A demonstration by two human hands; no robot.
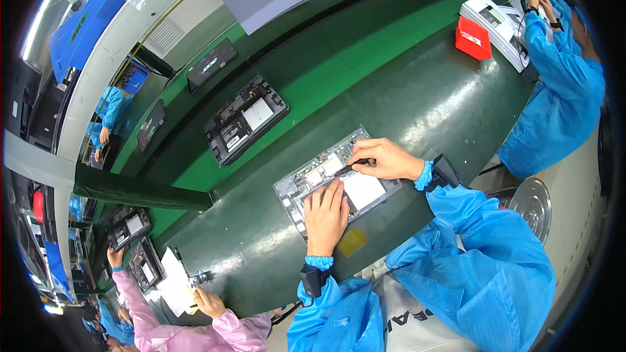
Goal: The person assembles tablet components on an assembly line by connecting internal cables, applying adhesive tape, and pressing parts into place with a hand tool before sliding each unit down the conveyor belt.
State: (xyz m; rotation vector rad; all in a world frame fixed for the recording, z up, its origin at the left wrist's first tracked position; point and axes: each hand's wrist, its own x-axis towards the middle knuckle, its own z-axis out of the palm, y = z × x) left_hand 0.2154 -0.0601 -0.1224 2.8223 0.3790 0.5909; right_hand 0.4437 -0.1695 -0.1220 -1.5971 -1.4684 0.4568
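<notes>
An opened laptop base [282,190] lies in front of me on the dark green bench, its inner boards and a large white-topped panel [364,190] exposed. My left hand [325,218] rests on the near left part of the base, fingers stretched out flat and holding nothing. My right hand [385,159] is above the right side of the boards. Between its thumb and fingers it pinches slim black tweezers [345,170], whose tip points down and left at the board near a pale strip [324,169]. The exact contact of the tip is too small to tell.
Another opened laptop base [246,120] lies on the green strip beyond. A yellow square [353,242] is by the near bench edge. A red bin [473,39] and white trays [492,23] stand far right. At left, a pink-sleeved co-worker [215,326] handles laptop parts near a post [143,187].
</notes>
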